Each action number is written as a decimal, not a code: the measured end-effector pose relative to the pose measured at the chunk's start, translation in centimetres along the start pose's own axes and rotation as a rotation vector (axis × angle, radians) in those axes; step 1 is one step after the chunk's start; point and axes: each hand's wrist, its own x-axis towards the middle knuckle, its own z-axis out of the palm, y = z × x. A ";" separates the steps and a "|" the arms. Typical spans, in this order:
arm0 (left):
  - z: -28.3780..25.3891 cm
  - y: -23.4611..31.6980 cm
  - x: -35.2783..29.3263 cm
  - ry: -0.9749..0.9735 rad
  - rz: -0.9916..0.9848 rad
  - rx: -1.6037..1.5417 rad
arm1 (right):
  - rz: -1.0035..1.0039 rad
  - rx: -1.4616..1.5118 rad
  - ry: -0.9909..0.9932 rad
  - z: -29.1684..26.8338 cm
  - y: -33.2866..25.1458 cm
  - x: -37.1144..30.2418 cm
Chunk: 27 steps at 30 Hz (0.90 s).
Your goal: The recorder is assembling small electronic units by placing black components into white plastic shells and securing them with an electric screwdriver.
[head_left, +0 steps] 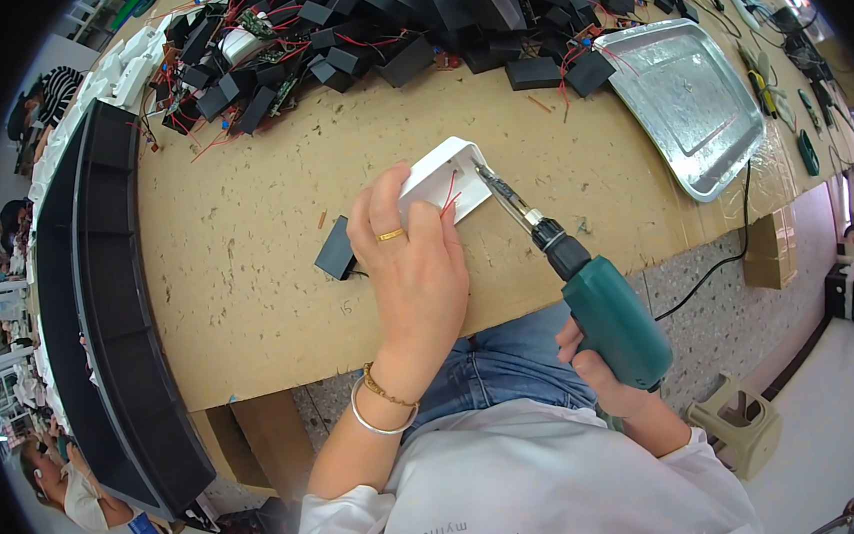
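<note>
My left hand (408, 258) is closed round a white plastic housing (451, 155), tilted so that its hollow side faces right. Thin red wires (451, 197) stick out of the housing beside my fingers. In my right hand (601, 374) is a green electric screwdriver (617, 322), gripped by its body, with a black cord trailing off to the right. Its bit reaches into the housing near the far right corner; whether it sits on a screw is too small to tell. Just left of my left hand a black rectangular block (335, 249) lies on the table, partly covered by the hand.
Black blocks with red wires and circuit boards (407, 17) are heaped along the far side. A metal tray (689, 96) lies at the right, with pliers (762, 90) beyond it. Long black bins (113, 292) line the left edge. A beige stool (735, 423) stands on the floor.
</note>
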 end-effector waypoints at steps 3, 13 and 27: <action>0.1 0.0 0.0 0.004 0.006 -0.005 | 0.061 0.010 -0.015 0.0 0.2 0.1; -0.1 0.0 0.0 -0.001 0.015 -0.008 | 0.123 0.030 -0.001 0.5 0.3 0.5; -0.3 0.1 0.0 -0.017 0.008 -0.007 | 0.234 0.098 0.007 0.7 -0.8 1.0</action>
